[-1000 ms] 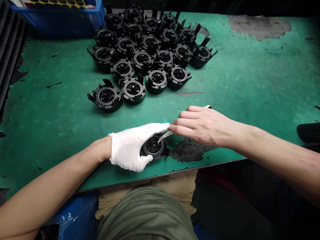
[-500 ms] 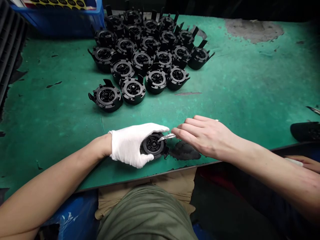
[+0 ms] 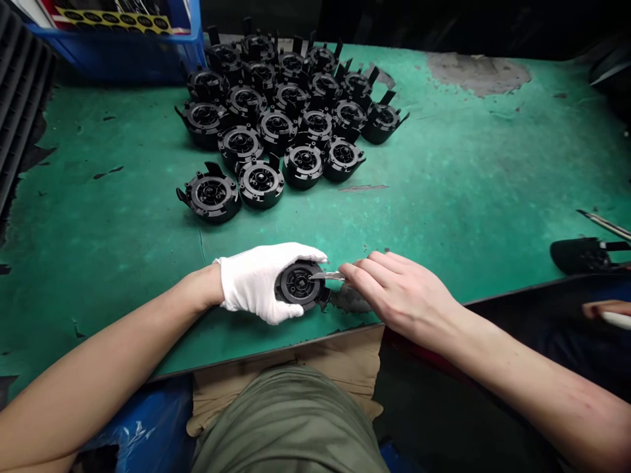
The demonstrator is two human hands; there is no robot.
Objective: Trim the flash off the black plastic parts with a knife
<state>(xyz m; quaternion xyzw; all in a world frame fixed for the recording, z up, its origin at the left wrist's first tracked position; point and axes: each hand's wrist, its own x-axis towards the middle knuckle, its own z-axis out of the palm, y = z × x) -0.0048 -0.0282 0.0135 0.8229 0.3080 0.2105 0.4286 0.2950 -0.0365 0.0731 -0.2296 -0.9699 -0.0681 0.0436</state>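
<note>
My left hand [image 3: 263, 282], in a white glove, grips a round black plastic housing [image 3: 298, 285] from the left. Its thumb lies at the lower edge and its fingers curl along the upper edge. The housing's ribbed, ringed face is turned up. From the right, my bare right hand [image 3: 401, 289] is closed round a craft knife [image 3: 328, 276]; only the slim silver blade shows, and the handle is hidden. The blade's pointed end lies over the right part of the housing's face. Whether it touches the plastic I cannot tell.
Beyond my hands, several similar black housings [image 3: 259, 180] stand grouped on the green tabletop [image 3: 444, 184]. A blue bin [image 3: 123, 56] is at the back left, beside black ribbed trays [image 3: 22, 85]. At right lie another black part [image 3: 579, 255] and a pointed tool [image 3: 606, 223], near another person's hand [image 3: 608, 309].
My right hand has shifted slightly down, and the blade lies flatter across the housing. The left hand keeps its hold. The view has turned a little; the other person's hand has moved right.
</note>
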